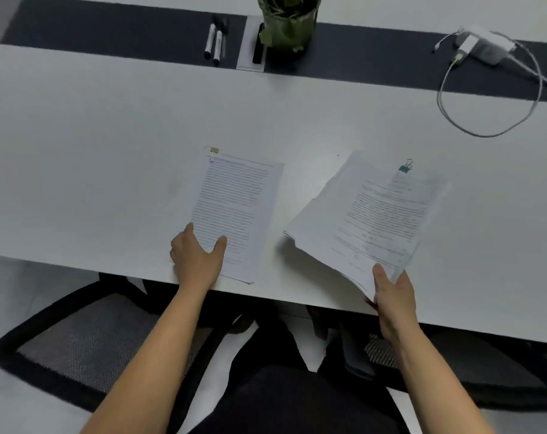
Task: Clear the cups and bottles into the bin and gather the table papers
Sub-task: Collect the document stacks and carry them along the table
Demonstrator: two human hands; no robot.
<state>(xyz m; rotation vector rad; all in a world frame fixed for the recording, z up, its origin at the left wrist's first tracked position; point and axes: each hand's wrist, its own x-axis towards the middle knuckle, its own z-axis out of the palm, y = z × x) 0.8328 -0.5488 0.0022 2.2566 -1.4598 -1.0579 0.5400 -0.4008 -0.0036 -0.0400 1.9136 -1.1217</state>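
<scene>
Two clipped stacks of paper are within reach. The left stack (234, 211) lies flat on the white tabletop (94, 158) at 9 o'clock, with a yellow-green clip (214, 150) at its far-left corner. My left hand (197, 261) rests on its near-left corner, thumb on the top page and index finger along the left edge. I cannot tell whether the other fingers reach under the sheets. The right stack (369, 220), at 3 o'clock, carries a teal binder clip (405, 168). My right hand (392, 292) pinches its near corner, thumb on top, with the near edge raised off the tabletop. Far side: markers (214, 42) at 11 o'clock, potted plant (288, 26) at 12 o'clock, charger (482, 47) with looped cable at 2 o'clock.
</scene>
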